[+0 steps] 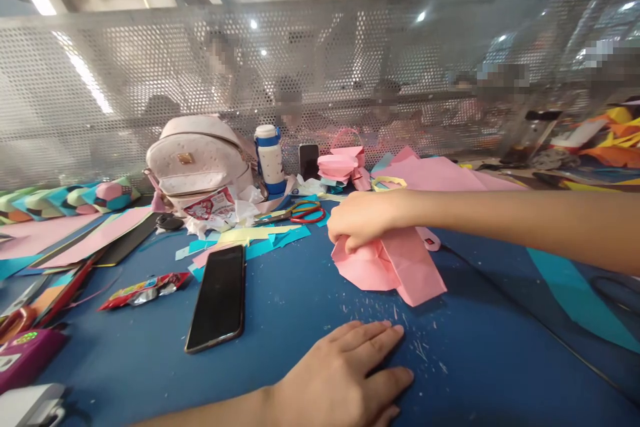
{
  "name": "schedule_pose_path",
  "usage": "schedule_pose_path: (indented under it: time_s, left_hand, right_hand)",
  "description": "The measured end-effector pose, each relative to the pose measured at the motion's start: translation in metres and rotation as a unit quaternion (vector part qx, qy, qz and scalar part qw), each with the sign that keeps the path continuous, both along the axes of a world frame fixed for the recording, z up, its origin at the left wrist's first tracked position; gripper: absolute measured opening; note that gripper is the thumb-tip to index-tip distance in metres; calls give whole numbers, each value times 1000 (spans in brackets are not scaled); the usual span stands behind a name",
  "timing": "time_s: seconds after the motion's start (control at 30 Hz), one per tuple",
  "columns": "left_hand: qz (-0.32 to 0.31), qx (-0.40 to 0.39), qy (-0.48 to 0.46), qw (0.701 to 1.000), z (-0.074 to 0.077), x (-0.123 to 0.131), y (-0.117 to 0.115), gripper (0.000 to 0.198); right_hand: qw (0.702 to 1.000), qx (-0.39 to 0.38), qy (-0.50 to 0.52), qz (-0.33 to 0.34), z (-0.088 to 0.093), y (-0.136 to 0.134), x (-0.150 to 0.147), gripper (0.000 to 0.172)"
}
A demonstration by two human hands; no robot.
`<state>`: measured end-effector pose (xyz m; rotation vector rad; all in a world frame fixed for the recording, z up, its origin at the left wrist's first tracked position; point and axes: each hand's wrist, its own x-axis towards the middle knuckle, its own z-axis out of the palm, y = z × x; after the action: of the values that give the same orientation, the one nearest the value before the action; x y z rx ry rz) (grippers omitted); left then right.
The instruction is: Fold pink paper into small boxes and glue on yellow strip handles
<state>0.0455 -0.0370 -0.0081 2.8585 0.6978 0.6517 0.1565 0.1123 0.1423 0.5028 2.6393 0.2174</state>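
Observation:
My right hand (367, 217) reaches in from the right, its fingers curled over the top of a pink folded-paper piece (390, 267). Part of the paper is hidden beneath the hand, and two flaps of it stick out toward me. My left hand (350, 373) lies on the blue tabletop (280, 320), fingers stretched out and apart, nearer to me than the paper. Tiny pale paper scraps (423, 347) are scattered by its fingertips. A white device (429, 239) with a red switch and a black cord shows just behind the paper.
A phone (217, 297) and a red snack wrapper (145, 290) lie left. Behind them are scissors (305, 212), a white backpack (200, 153) and a bottle (271, 159). A black cable (525, 310) crosses the right side. A perforated metal screen (320, 67) stands at the back.

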Motion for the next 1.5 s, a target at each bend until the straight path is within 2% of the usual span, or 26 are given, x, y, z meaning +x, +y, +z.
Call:
schedule_pose_path:
  time_s: [0.17,0.47,0.9,1.23,1.5]
  left_hand:
    - [-2,1,13,1000,1,-2,0,37]
    - [1,6,16,1000,-1,-3,-1,38]
    - [-2,10,18,1000,0,-3,1,38]
    - [-2,37,10,999,-10,-2,2,40]
    - [4,42,1,999,-11,-1,2,38]
  right_hand:
    - [999,9,-50,-1,0,0,-3,6]
    - [997,-2,-73,-15,-1,-1,-6,15]
    - [998,4,-66,2,-3,-1,-9,12]
    - [996,15,-86,1,-2,-4,-17,12]
    - [997,8,-82,7,-6,-2,-20,13]
